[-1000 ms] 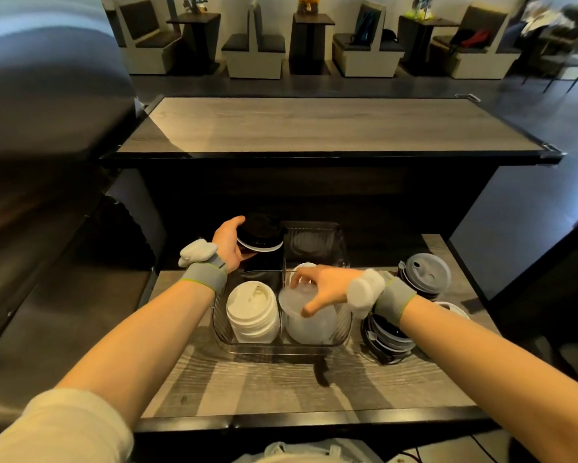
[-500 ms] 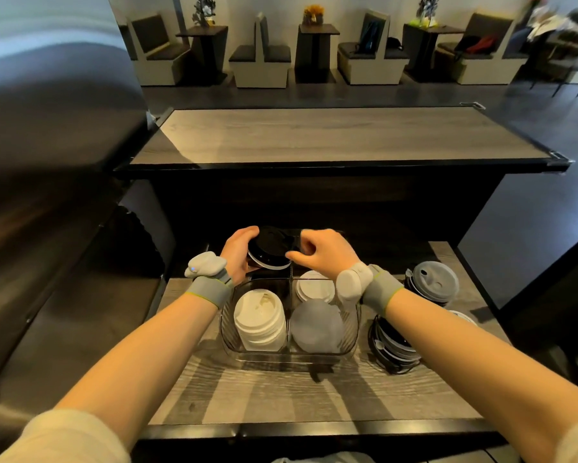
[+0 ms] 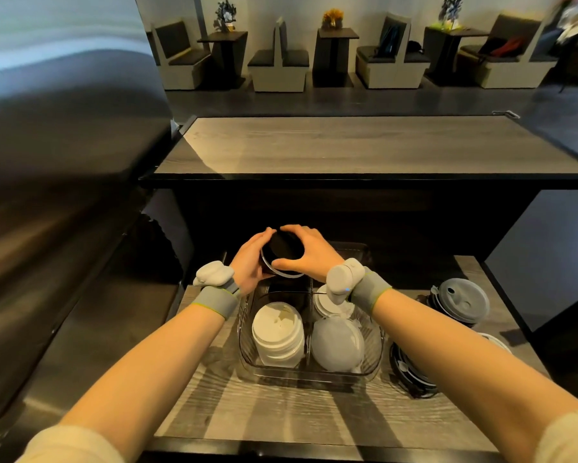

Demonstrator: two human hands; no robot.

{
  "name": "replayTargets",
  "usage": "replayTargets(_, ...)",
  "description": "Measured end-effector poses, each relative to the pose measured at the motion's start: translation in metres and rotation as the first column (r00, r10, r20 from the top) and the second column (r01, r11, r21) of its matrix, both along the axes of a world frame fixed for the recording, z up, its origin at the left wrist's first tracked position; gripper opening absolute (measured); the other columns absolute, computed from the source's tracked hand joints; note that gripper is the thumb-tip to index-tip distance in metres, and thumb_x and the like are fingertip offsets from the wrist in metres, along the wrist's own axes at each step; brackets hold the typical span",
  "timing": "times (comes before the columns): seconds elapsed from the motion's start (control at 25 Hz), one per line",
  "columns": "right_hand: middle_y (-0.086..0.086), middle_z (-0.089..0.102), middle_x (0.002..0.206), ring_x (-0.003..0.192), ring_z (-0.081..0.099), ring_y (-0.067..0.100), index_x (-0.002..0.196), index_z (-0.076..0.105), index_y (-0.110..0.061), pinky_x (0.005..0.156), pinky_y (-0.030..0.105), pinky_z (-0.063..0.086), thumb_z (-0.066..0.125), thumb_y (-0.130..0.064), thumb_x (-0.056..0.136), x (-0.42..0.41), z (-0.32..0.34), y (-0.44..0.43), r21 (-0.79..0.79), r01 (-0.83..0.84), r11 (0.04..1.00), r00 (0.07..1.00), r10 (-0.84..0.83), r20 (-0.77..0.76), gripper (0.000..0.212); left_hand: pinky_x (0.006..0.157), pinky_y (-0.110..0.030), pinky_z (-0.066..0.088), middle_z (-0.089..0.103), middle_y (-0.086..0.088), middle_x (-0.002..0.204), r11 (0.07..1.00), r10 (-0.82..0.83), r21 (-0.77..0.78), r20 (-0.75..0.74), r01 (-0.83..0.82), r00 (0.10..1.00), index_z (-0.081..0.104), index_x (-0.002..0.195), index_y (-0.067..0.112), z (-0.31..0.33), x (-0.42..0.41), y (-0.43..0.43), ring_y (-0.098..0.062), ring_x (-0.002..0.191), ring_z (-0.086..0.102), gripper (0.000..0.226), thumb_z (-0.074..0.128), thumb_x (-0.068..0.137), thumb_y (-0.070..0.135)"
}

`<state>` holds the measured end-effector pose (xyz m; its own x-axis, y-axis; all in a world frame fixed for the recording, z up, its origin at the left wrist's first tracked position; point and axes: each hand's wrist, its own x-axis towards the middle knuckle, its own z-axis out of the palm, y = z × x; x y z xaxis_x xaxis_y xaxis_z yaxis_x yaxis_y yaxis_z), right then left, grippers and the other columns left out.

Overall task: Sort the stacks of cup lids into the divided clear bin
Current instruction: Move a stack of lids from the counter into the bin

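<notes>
The divided clear bin [image 3: 247,355] stands on the lower wooden counter. A white lid stack [image 3: 277,332] fills its near left section and a frosted dome lid stack [image 3: 337,342] its near right. Flat white lids [image 3: 327,304] lie in the far right section. Over the far left section, a black lid stack [image 3: 282,252] is held by both hands: my left hand [image 3: 247,262] grips its left side, and my right hand [image 3: 307,252] curls over its top and right side.
To the right of the bin lie a grey-lidded stack [image 3: 461,300] and dark lids [image 3: 411,372] on the counter, with a white lid edge [image 3: 494,340] beyond my right arm. A raised wooden bar top [image 3: 347,145] runs behind. A steel surface [image 3: 64,295] lies left.
My right hand left the frosted dome lids in the near right section and moved up to the black lid stack, joining my left hand on it.
</notes>
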<state>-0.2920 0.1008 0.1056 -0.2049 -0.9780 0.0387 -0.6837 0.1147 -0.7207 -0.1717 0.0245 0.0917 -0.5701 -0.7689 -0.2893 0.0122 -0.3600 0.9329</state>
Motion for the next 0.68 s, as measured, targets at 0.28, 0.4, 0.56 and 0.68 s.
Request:
replayTargets(0.28, 0.008, 0.048, 0.138, 0.131, 0.042, 0.023, 0.136, 0.042, -0.02, 0.112, 0.039, 0.035, 0.065, -0.029, 0.085, -0.005, -0.003, -0.013, -0.043, 0.053, 0.998, 0.96, -0.039, 0.278, 0.056, 0.071, -0.033, 0.05, 0.06, -0.004, 0.108, 0.996, 0.083, -0.01, -0.068, -0.084, 0.994, 0.046, 0.135, 0.011, -0.005, 0.016, -0.023, -0.016, 0.09, 0.059, 0.036, 0.043, 0.099, 0.013)
replayTargets(0.4, 0.007, 0.047, 0.138, 0.13, 0.043, 0.022, 0.135, 0.042, -0.019, 0.111, 0.038, 0.037, 0.063, -0.028, 0.086, -0.004, -0.005, -0.017, -0.041, 0.033, 0.999, 0.943, -0.017, 0.333, 0.054, 0.066, -0.032, 0.05, 0.061, -0.005, 0.097, 0.996, 0.094, -0.006, -0.046, -0.094, 0.995, 0.049, 0.128, 0.014, -0.005, 0.022, -0.03, -0.018, 0.087, 0.06, 0.033, 0.045, 0.096, 0.006)
replayTargets(0.56, 0.008, 0.051, 0.131, 0.124, 0.047, 0.021, 0.131, 0.046, -0.017, 0.103, 0.035, 0.04, 0.06, -0.027, 0.089, -0.008, -0.005, -0.026, -0.044, 0.181, 0.982, 0.883, -0.143, 0.446, 0.046, 0.053, -0.023, 0.052, 0.062, -0.005, 0.085, 0.971, 0.239, -0.016, -0.035, -0.239, 0.97, 0.058, 0.107, 0.012, -0.007, 0.03, -0.043, -0.019, 0.078, 0.058, 0.024, 0.045, 0.092, -0.002)
replayTargets(0.68, 0.012, 0.053, 0.131, 0.124, 0.048, 0.029, 0.125, 0.048, -0.02, 0.105, 0.04, 0.041, 0.061, -0.032, 0.087, -0.018, -0.02, -0.035, 0.039, 0.187, 0.982, 0.905, -0.187, 0.381, 0.043, 0.054, -0.023, 0.051, 0.066, -0.003, 0.076, 0.927, 0.376, -0.01, -0.017, -0.376, 0.927, 0.063, 0.087, 0.015, -0.009, 0.042, -0.059, -0.016, 0.071, 0.064, 0.024, 0.048, 0.089, -0.004)
